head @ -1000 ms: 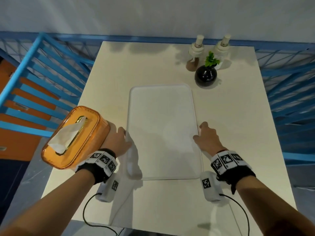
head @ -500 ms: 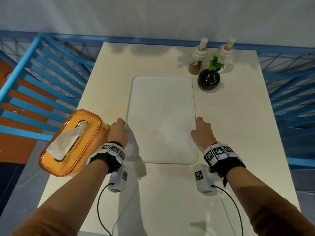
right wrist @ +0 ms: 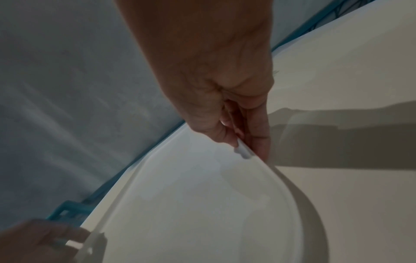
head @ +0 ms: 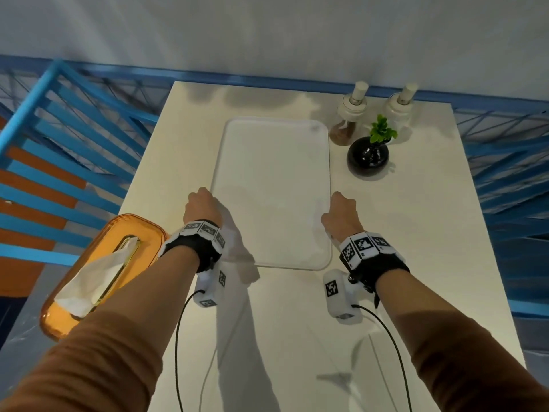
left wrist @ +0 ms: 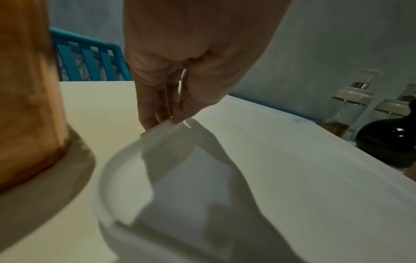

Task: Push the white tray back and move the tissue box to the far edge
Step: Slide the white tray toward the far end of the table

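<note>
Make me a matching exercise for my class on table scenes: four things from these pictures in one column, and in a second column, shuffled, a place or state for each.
Things:
1. flat white plastic tray
2. orange translucent tissue box
3. round black glossy vase with a green sprig
4. clear pump bottle with brown liquid

Places or states:
A. at the table's near left corner, overhanging it
B. pinched at both long rims, left hand and right hand
C. far right, next to a second pump bottle
D. right of the tray's far end, in front of the bottles

Pairs: 1-B, 2-A, 3-D, 4-C
</note>
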Motion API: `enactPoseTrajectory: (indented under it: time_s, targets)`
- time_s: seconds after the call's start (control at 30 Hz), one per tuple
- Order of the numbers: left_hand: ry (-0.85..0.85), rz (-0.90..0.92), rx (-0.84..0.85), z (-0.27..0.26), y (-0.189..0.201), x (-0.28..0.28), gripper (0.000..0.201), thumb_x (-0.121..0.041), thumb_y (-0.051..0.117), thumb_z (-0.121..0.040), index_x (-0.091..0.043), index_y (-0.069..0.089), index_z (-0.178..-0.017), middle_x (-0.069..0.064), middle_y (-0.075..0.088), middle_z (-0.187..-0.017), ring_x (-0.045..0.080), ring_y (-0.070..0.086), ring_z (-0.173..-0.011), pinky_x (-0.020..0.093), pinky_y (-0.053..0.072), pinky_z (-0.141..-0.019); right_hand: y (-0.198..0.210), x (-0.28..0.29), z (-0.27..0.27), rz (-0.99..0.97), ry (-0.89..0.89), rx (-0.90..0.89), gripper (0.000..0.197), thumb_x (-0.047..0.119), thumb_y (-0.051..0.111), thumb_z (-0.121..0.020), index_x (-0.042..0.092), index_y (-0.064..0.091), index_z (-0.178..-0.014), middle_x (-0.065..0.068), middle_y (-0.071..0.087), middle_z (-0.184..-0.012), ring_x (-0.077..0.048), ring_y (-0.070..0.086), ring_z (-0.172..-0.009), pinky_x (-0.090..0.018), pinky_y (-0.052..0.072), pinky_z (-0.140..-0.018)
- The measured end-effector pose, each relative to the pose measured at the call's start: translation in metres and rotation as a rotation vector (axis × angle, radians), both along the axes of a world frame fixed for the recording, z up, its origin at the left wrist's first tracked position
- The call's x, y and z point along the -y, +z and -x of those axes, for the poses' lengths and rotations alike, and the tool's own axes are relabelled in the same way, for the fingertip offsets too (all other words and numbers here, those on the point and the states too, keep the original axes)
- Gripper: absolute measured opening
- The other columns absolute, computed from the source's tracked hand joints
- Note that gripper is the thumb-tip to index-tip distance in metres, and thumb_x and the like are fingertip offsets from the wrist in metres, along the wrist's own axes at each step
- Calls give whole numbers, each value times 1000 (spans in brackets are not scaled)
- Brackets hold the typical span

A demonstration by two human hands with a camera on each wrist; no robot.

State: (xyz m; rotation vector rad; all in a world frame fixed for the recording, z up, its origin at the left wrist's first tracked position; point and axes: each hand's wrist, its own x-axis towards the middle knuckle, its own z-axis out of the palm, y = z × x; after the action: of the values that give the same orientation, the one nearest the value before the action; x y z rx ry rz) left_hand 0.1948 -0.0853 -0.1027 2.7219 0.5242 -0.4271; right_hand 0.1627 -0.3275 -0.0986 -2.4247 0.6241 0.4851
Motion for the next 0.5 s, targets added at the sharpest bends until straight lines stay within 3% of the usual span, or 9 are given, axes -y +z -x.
enactPoseTrajectory:
  time_s: [0.07, 0.13, 0.2, 0.3, 0.5]
  targets:
    - [-16, -16, 9, -12, 1, 0, 32, -1, 43, -96, 6, 47, -127, 28, 48, -132, 45, 55, -118, 47, 46, -96, -1, -1, -11, -10, -10, 3, 19, -4, 45, -85, 8, 43, -101, -23, 49, -119, -27, 44, -87, -40, 48, -82]
    - [-30, -32, 10, -24, 1, 0, 32, -1, 44, -96, 7, 47, -127, 29, 48, -132, 46, 55, -117, 47, 46, -96, -1, -3, -21, -8, -17, 7, 19, -3, 46, -86, 8, 44, -101, -23, 48, -126, -26, 42, -88, -35, 41, -77]
    - [-41, -42, 15, -36, 2, 0, 32, -1, 44, -96, 7, 47, -127, 29, 48, -133, 45, 54, -118, 46, 46, -98, 1, -4, -31, -1, -25, 11, 24, -2, 47, -86, 3, 47, -109, -24, 47, -130, -30, 51, -94, -36, 45, -82]
    - [-57, -54, 28, -55, 2, -1, 31, -2, 43, -97, 7, 50, -126, 29, 50, -132, 45, 56, -118, 46, 46, -97, 2, -5, -45, 25, -46, 6, 33, 0, 48, -86, -3, 47, -119, -23, 48, -130, -40, 57, -111, -46, 49, -96]
    - [-93, -52, 26, -87, 0, 0, 34, -1, 48, -95, 6, 50, -128, 29, 49, -134, 45, 56, -117, 46, 47, -98, 0, -3, -69, 59, -62, -11, 34, 3, 48, -87, -2, 47, -121, -21, 45, -134, -40, 55, -114, -48, 47, -100]
